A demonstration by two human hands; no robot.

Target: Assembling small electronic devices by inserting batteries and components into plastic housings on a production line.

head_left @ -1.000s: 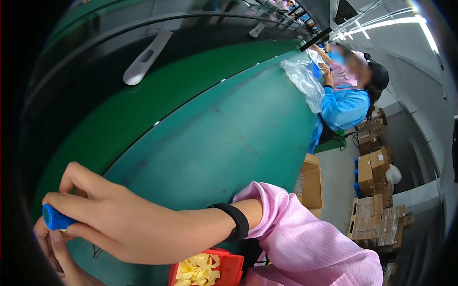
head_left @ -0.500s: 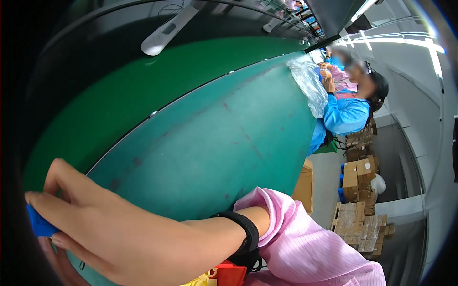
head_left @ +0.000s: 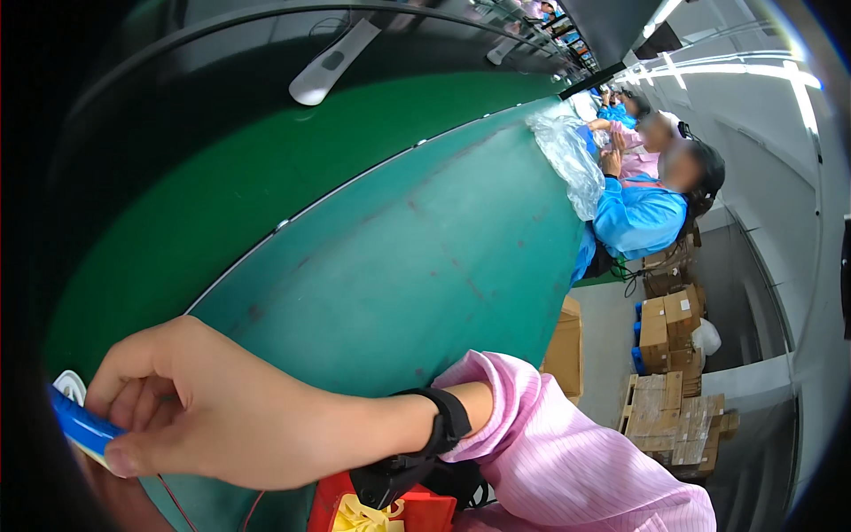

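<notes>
At the far lower left my right hand [head_left: 222,412] has its fingers curled, thumb and fingertips closed on the edge of a smooth blue object with a white edge [head_left: 89,430]. The picture's dark rim cuts that object off, so its kind does not show. A white rounded piece [head_left: 69,387] stands just beyond it. Below the blue object, a strip of my left hand [head_left: 115,496] shows, its fingers hidden. Two thin red wires [head_left: 177,503] run down over the green tabletop [head_left: 372,310] beneath my right wrist, which wears a black strap.
Under my forearm stands a red bin [head_left: 434,510] with yellow pieces [head_left: 368,514]. Beyond the table's metal strip lies a darker green surface with a white handheld device [head_left: 332,66]. Clear plastic bags [head_left: 572,164] lie near co-workers at right; cardboard boxes [head_left: 667,328] stand on the floor.
My right hand has turned and shifted slightly right, its fingers curling more. More of the blue object, the white piece and the red wires now show. More of the red bin is uncovered.
</notes>
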